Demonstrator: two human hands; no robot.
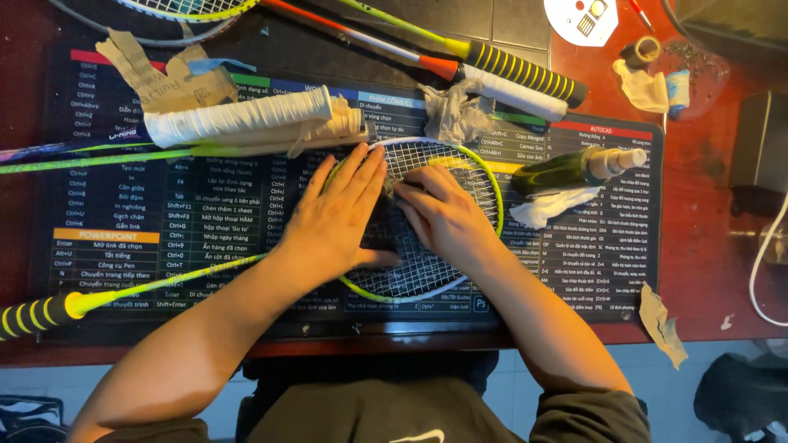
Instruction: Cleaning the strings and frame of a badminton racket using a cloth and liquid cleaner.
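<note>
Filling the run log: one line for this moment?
left hand: flat on racket strings | right hand: pinching strings | bottle: lying right

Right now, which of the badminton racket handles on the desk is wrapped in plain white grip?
The thick white-wrapped racket handle lying above the left hand; its tape end hangs loose. The other handles, at the bottom-left corner and top right, are yellow-and-black striped.

Left hand (335,215) flat and right hand (439,215) curled on a yellow-green racket head (427,283), atop a black desk mat (123,213).
</note>
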